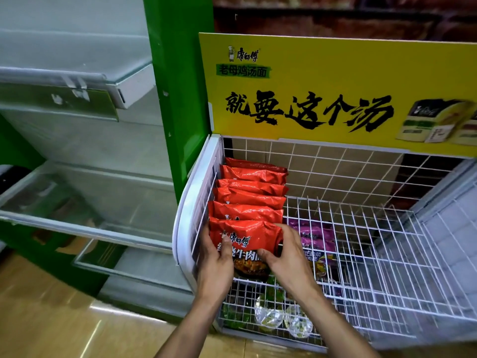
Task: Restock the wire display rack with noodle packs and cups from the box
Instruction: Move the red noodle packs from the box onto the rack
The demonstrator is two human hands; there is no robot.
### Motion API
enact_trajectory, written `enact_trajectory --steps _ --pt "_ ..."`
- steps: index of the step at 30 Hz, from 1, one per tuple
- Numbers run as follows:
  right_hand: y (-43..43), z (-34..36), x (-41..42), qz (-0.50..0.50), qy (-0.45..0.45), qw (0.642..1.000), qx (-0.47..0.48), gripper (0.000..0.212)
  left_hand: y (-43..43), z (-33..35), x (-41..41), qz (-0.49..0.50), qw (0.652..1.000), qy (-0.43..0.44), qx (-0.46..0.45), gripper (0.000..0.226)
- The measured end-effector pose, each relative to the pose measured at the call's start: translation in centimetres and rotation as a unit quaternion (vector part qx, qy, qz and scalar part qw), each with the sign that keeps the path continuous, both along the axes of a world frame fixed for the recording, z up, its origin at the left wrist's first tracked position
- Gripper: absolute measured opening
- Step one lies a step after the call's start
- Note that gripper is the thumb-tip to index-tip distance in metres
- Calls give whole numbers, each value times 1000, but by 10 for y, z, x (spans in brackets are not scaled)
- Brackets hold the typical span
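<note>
At the front-left corner of the wire rack's (374, 241) upper basket, both hands hold the front red noodle pack (247, 239) upright. The left hand (215, 259) grips its left edge, thumb pressed flat on the face. The right hand (286, 257) curls its fingers round the right edge, thumb below. Under them, in the lower tier, lie what seem to be sealed cups (268, 313), blurred. Purple packs (313, 241) show through the wire just right. More red packs (251, 192) line the left wall behind. A yellow sign (335, 94) tops the back; green glass shelving (178, 99) stands left.
</note>
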State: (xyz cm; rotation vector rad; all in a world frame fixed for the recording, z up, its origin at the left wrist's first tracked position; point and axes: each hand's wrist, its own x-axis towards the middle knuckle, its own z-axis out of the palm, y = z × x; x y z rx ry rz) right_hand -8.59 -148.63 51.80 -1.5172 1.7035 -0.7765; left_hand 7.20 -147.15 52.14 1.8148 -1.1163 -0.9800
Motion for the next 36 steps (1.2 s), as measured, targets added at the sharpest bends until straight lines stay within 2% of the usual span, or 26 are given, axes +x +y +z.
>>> enact_trajectory --steps 8,13,15,20,28,36 --pt "23 8 -4 -28 -35 999 6 72 22 2 -3 -1 1000 4 -31 73" --pt "37 1 -8 -42 -25 999 -3 66 34 6 -9 -19 998 -32 -47 46" --pt "44 0 -10 -53 -34 998 0 63 37 6 -12 -44 997 -37 -48 35" --pt "65 3 -18 -78 -37 996 -2 52 48 9 -24 -120 990 16 -70 19" --pt "111 -5 -44 -125 -41 991 -6 33 65 4 -58 -251 962 84 -64 18" --pt "154 -16 -83 -194 -56 979 -3 29 83 -7 -98 -335 936 106 -25 15"
